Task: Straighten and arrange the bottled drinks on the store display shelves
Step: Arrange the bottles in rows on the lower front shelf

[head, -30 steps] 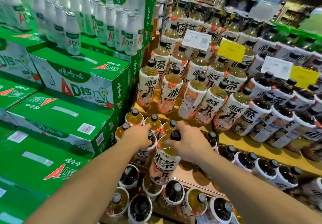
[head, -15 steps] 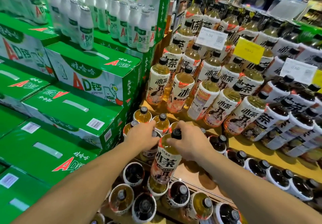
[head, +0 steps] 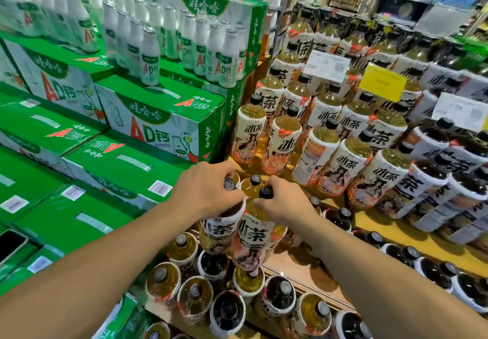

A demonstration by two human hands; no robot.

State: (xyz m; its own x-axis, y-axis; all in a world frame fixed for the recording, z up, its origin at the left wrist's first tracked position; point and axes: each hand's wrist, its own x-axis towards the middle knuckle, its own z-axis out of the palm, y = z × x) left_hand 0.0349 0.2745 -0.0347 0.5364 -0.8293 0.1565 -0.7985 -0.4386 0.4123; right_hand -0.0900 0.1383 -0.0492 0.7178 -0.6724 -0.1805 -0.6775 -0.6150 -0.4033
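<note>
Both hands are on bottles at the left end of the middle wooden shelf (head: 298, 262). My left hand (head: 208, 193) grips the shoulder of a dark-tea bottle (head: 219, 229) with a white label. My right hand (head: 284, 202) pinches the black cap and neck of a yellow-tea bottle (head: 253, 235) right beside it. The two bottles touch. Behind them a yellow-tea bottle (head: 253, 184) stands between my hands. More yellow-tea bottles (head: 280, 143) stand in rows on the shelf above.
Green drink cartons (head: 161, 125) are stacked close on the left, with small white bottles (head: 150, 56) on top. Dark-tea bottles (head: 427, 188) fill the right of the shelves. Price tags (head: 326, 65) stand among the upper bottles. The lower shelf holds mixed bottles (head: 195, 299).
My left hand now grips a dark-tea bottle pulled up beside the yellow-tea bottle that my right hand still holds. The camera has moved closer and turned left.
</note>
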